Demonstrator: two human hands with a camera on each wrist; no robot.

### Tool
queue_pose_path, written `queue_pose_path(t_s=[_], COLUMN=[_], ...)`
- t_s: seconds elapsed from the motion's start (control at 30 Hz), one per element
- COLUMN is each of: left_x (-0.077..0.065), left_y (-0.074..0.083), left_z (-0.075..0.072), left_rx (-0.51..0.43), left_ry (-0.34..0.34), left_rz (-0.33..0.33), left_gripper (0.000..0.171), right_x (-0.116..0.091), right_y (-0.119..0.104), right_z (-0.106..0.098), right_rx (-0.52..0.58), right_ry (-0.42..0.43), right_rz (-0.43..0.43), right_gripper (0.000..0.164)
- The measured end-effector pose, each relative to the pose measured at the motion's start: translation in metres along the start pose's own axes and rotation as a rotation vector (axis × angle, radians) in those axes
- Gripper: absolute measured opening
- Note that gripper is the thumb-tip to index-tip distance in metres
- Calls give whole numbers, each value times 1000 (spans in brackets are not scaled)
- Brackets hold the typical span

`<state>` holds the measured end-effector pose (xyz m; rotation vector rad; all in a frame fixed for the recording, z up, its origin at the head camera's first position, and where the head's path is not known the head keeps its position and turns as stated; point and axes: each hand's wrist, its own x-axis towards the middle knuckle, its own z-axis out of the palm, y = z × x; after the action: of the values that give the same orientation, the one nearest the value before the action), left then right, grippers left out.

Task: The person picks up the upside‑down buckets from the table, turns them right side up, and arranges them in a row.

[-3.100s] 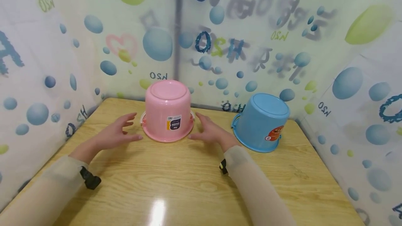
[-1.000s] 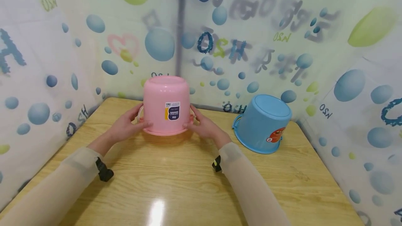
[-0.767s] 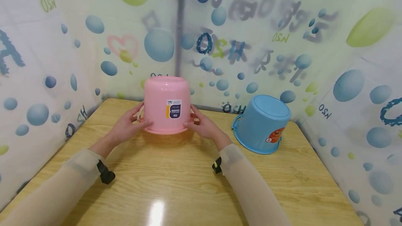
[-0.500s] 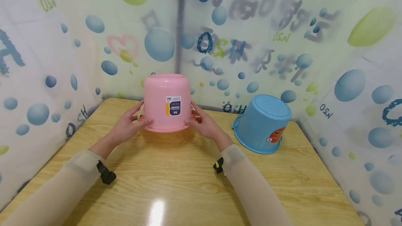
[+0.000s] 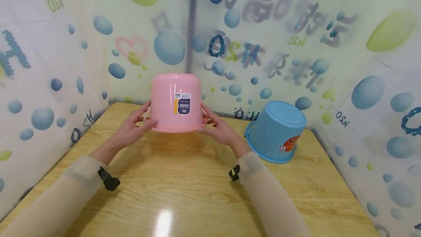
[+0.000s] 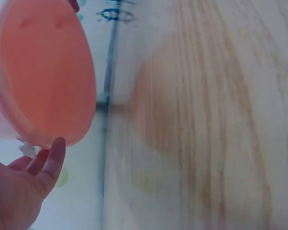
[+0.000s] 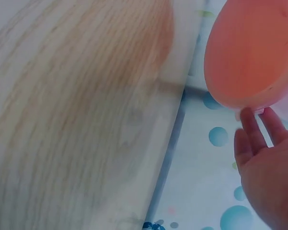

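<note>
A pink bucket hangs upside down above the wooden table, its printed label facing me. My left hand grips the rim on the left, thumb in front and fingers behind near the white handle. On the opposite side my right hand holds the rim in the same way. Both wrist views show the bucket's open underside tilted into sight, with the left hand's fingers and the right hand's fingers at its edge. Parts of the fingers are hidden behind the bucket.
A blue bucket with a red sticker stands upside down on the right part of the table. Curtains printed with bubbles and letters surround the table at the back and sides.
Both hands have come in from beside the pink bucket, taken hold of its rim and raised it off the table. It keeps rising slowly. The blue bucket stays put.
</note>
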<state>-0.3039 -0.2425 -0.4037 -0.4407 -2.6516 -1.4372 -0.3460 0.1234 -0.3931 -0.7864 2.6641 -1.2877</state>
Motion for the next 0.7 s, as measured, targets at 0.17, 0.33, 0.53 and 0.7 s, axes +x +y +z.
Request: queue_pose_path(t_s=[0.17, 0.33, 0.53, 0.7], left_x=[-4, -5, -4, -4], left_y=[4, 9, 14, 14], left_z=[-7, -10, -11, -11], left_rx=[10, 25, 48, 57], left_ry=[-35, -30, 36, 71], left_rz=[32, 77, 156, 192], left_gripper=[80, 74, 69, 65], right_x=[-1, -3, -3, -4], right_y=[0, -1, -4, -5], right_z=[-3, -3, -1, -1], right_rx=[26, 84, 114, 149], right_ry=[25, 15, 24, 32], right_rz=[-35, -15, -25, -79], right_gripper=[90, 84, 80, 77])
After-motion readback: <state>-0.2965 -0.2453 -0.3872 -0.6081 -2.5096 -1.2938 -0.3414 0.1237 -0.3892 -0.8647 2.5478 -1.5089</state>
